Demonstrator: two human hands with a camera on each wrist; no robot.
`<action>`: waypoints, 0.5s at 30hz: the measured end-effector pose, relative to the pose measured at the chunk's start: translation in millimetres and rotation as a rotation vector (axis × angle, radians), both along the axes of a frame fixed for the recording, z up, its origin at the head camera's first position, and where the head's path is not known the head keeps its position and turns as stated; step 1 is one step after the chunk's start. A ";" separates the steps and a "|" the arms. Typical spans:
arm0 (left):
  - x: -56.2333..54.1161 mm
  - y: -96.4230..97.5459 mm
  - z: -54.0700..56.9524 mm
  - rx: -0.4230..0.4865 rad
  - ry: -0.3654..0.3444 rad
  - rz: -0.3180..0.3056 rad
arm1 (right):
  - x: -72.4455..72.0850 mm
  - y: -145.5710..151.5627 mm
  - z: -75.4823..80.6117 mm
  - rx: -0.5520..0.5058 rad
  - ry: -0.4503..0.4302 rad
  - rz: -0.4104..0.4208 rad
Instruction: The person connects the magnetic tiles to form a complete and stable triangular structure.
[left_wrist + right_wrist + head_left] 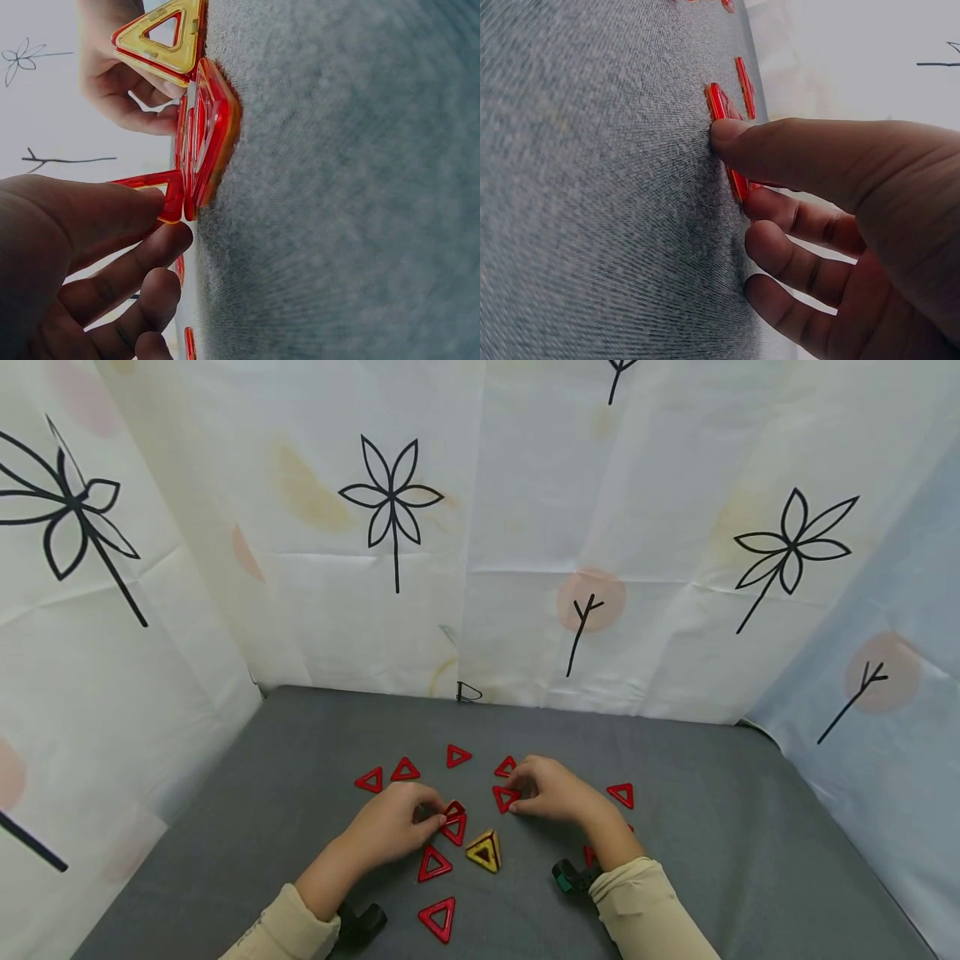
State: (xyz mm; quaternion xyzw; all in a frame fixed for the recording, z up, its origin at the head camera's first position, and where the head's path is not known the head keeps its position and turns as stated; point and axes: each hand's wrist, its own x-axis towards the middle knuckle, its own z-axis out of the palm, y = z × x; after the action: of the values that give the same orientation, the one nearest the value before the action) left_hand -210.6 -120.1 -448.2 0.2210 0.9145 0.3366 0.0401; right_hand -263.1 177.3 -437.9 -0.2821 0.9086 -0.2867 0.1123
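My left hand [397, 820] pinches a red triangular magnetic tile [174, 196] between thumb and index finger. In the left wrist view that tile is tilted up from the table, its corner right at a flat red tile [455, 832]. My right hand [553, 789] pinches another red triangular magnetic tile [503, 797] by its edges, low over the grey cloth, with thumb and index finger on it in the right wrist view. Between the hands, nearer the body, stands a small yellow and red pyramid [483, 852] of triangular tiles.
Loose red triangles lie around the hands, among them one [405, 769] at the back left, one [621, 794] at the right and one [438, 919] in front. The grey table [315, 735] ends at a patterned white curtain [517, 635].
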 end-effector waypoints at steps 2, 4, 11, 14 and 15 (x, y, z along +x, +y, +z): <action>0.8 0.0 0.8 -0.004 0.003 0.008 | 0.3 0.1 -0.7 -0.001 -0.001 -0.005; 1.5 0.1 1.4 -0.003 0.006 0.016 | 0.7 0.3 -1.4 -0.003 0.000 -0.010; 2.4 -0.1 0.9 0.008 0.020 0.019 | 1.9 -1.3 -2.4 -0.007 0.000 -0.003; 1.7 -0.4 -0.1 0.000 0.023 0.020 | 2.3 -1.6 -1.6 -0.017 0.001 0.013; 1.5 -0.5 -0.4 -0.001 0.021 0.019 | 2.3 -1.7 -1.6 -0.017 0.000 0.015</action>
State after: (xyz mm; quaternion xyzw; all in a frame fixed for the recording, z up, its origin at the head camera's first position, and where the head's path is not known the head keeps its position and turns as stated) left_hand -209.2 -120.6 -448.5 0.2159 0.9170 0.3343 0.0276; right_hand -260.8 175.6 -439.5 -0.2899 0.9041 -0.2934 0.1120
